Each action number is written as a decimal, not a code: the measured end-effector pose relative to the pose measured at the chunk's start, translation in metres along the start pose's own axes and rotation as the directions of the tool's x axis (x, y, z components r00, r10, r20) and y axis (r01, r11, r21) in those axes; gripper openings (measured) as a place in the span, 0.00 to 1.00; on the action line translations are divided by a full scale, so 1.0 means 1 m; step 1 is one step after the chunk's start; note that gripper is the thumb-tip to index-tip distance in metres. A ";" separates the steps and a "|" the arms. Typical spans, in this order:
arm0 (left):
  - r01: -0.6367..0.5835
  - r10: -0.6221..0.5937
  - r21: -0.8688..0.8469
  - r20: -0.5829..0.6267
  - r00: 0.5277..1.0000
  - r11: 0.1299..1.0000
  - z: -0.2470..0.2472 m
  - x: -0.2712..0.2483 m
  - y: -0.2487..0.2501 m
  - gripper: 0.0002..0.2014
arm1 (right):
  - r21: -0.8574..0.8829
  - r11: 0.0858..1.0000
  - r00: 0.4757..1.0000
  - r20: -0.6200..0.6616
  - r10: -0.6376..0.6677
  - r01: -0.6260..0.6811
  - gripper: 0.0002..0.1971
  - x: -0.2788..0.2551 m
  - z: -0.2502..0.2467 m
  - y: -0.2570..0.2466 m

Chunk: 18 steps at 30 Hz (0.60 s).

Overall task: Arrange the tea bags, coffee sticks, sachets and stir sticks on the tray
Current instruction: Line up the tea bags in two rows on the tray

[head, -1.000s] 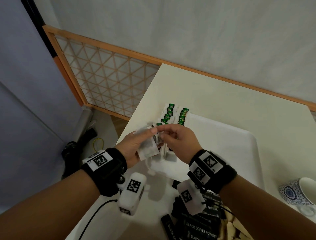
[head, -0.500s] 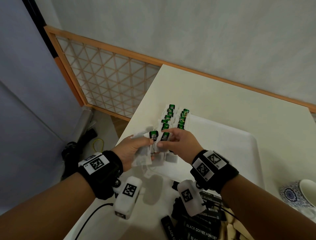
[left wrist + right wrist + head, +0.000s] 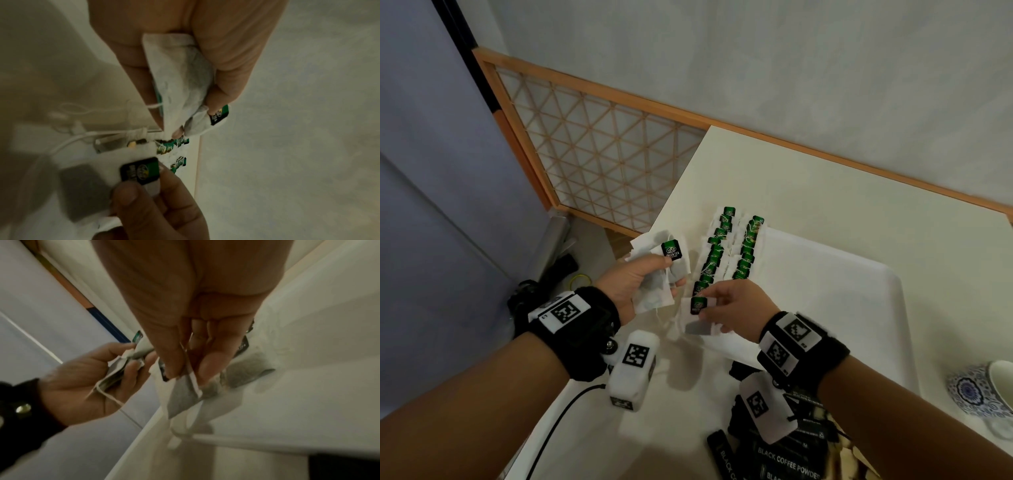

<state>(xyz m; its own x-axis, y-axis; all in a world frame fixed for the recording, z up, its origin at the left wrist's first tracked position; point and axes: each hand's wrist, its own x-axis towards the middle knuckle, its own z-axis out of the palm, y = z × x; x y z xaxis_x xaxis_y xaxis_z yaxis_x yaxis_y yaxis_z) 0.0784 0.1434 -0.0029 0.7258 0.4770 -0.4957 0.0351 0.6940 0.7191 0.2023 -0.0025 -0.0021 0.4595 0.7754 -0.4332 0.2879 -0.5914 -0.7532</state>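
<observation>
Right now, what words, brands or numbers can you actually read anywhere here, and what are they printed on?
"GREEN TEA": tag of the tea bag bundle in the left hand.
"BLACK COFFEE POWDER": black coffee sticks at the table's near edge.
Tag pinched by the right hand: blurred, unreadable.
Tags of the tea bag rows on the tray: too small.
Wristband markers: patterns only, beside a tiny unreadable mark.

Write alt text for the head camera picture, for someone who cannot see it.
Seen from above, a person's right hand pinches a single tea bag at the near end of two rows of green-tagged tea bags on a white tray. The left hand holds a bunch of tea bags beside it. Black coffee sticks lie nearer the camera on the table.
</observation>
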 end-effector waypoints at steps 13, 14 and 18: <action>0.043 -0.041 0.043 -0.049 0.998 0.998 -0.002 0.005 -0.002 0.17 | -0.044 0.997 0.985 -0.165 0.055 -0.063 0.13 0.018 0.007 0.005; 0.048 -0.046 0.052 -0.046 0.998 0.997 -0.002 0.006 -0.002 0.15 | -0.046 0.997 0.984 -0.168 0.059 -0.067 0.14 0.018 0.007 0.006; 0.051 -0.049 0.044 -0.045 0.998 0.998 0.001 0.006 -0.003 0.12 | -0.134 0.991 0.981 -0.193 -0.007 -0.019 0.16 0.016 0.005 0.009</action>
<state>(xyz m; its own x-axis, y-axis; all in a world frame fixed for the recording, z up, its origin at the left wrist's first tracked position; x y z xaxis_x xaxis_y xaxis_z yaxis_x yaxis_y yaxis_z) 0.0838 0.1438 -0.0073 0.6912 0.4666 -0.5518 0.1019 0.6931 0.7136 0.2086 0.0058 -0.0184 0.6106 0.7226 -0.3240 0.3895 -0.6303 -0.6716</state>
